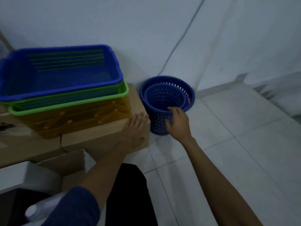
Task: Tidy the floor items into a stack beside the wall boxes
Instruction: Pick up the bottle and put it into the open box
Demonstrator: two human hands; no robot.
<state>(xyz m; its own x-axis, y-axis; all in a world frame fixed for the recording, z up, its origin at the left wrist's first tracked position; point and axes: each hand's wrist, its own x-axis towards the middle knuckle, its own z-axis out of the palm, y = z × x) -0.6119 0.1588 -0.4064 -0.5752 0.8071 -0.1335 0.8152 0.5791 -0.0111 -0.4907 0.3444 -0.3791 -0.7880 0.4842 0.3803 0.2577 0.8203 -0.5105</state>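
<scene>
My right hand (pixel 177 121) pinches the near rim of the nested blue baskets (pixel 156 124), on the floor just under it, beside the cardboard box (pixel 97 137) my left hand (pixel 136 129) lies flat on; one-sided pull could tip or unnest them.

dim, bluish light is washing the whole view; motion blur is softening everything, and edges are bending wide-angle.

The person's clothes
Dark blue sleeve (pixel 76 207), far up from the left hand (pixel 136 130); black trousers (pixel 130 193).
</scene>
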